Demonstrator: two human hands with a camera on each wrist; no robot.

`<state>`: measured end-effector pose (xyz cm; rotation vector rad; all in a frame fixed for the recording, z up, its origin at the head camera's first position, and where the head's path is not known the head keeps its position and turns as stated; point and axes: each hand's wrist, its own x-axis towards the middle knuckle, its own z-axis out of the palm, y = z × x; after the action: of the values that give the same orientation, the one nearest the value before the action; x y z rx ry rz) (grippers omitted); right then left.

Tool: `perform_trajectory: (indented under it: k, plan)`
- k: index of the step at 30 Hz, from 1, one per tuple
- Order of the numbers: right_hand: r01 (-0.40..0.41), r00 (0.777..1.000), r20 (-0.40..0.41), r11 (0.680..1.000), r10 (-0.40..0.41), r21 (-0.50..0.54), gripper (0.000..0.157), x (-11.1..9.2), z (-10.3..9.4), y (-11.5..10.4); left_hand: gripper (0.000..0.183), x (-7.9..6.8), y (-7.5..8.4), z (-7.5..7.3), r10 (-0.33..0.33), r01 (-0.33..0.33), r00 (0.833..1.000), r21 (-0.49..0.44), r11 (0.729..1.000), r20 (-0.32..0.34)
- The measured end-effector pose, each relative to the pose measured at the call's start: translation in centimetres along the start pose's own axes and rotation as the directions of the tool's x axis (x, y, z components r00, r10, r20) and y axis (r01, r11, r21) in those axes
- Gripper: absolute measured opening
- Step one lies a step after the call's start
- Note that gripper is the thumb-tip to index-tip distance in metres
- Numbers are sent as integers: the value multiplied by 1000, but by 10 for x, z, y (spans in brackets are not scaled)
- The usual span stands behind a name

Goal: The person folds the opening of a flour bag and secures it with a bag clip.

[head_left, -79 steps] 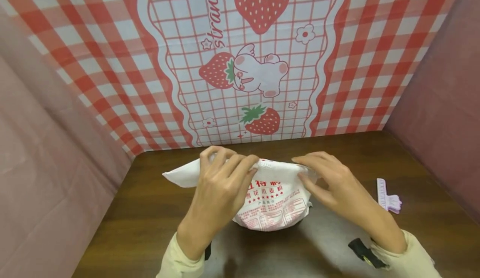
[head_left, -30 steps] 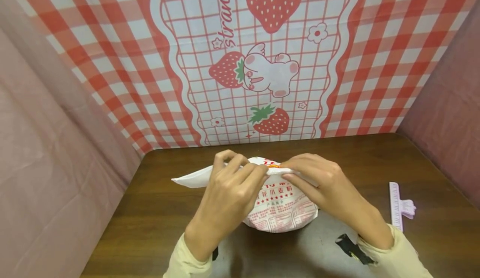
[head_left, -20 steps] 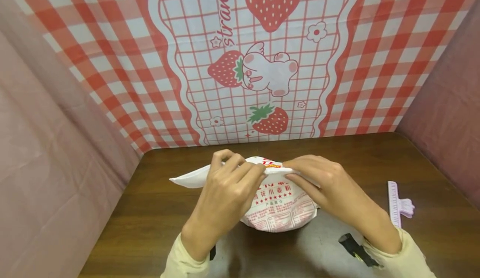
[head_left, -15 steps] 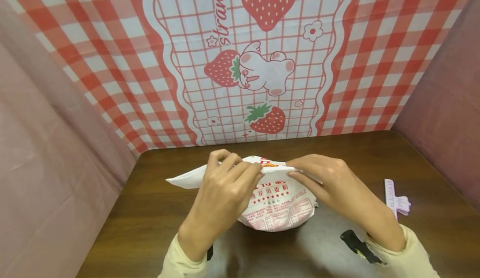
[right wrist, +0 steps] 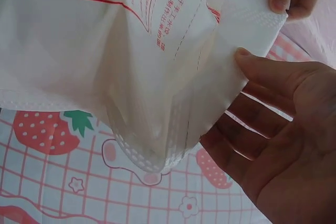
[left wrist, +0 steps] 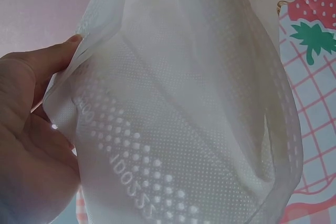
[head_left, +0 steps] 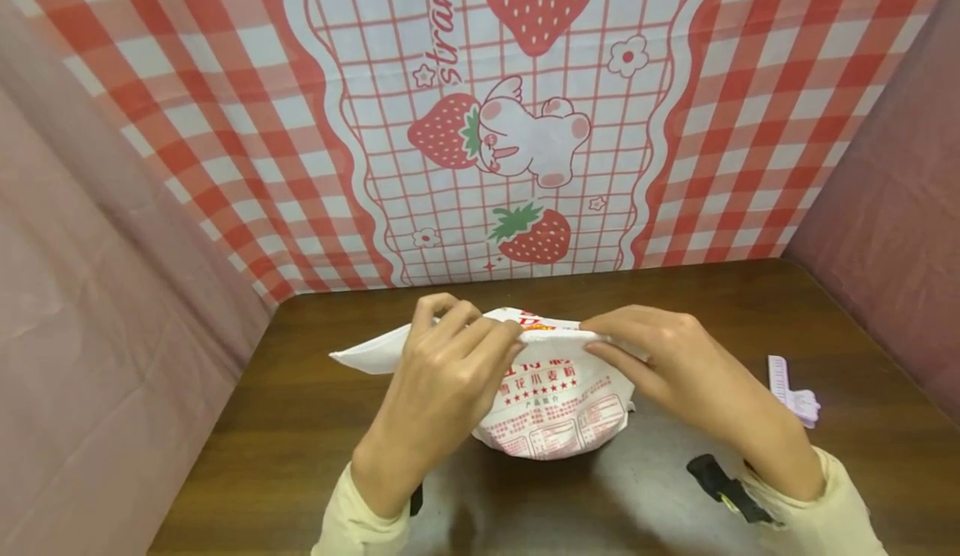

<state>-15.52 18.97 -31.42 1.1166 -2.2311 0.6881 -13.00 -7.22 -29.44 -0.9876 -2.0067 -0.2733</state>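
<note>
A white flour bag [head_left: 555, 406] with red print stands on the table, its top edge folded over into a white strip. My left hand [head_left: 438, 373] pinches the fold left of the middle, a pointed white flap [head_left: 371, 353] sticking out past it. At the right end of the fold, my right hand [head_left: 675, 364] pinches it between thumb and fingers. In the left wrist view the thumb of my left hand [left wrist: 31, 98] lies along the edge of the white material. The right wrist view has the thumb of my right hand [right wrist: 278, 93] on the folded edge, fingers behind.
A lilac bag clip [head_left: 793, 393] lies on the dark wooden table [head_left: 300, 439], right of my right forearm. Behind the table hangs a red-and-white checked cloth [head_left: 300, 122] with strawberries. Pink curtains [head_left: 97, 331] flank both sides.
Since the oldest frame, the fold has tightened into a narrower strip, and red print on the bag's far side now shows behind it. In the last half second the hands stay nearly still.
</note>
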Motion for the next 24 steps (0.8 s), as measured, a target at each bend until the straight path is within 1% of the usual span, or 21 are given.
perform_trajectory:
  k: [2,5,10,17,24]
  plan:
    - [-14,1000,10,1000,14,-8,30,0,-2,1,11,0,0,0,-1,1,1000,-1,1000,3]
    - [-28,999,16,999,28,-27,32,-1,-3,3,11,0,-1,0,-4,4,1000,-1,1000,8]
    - [-32,999,23,999,33,-44,30,0,-4,5,11,0,-3,-1,-7,7,1000,-1,1000,18]
    - [-74,996,54,997,75,-11,26,0,-6,7,11,-2,-5,-2,-9,9,1000,2,1000,20]
    - [-87,993,75,996,88,-23,25,-1,-9,10,11,-1,-5,-1,-12,12,1000,-9,1000,18]
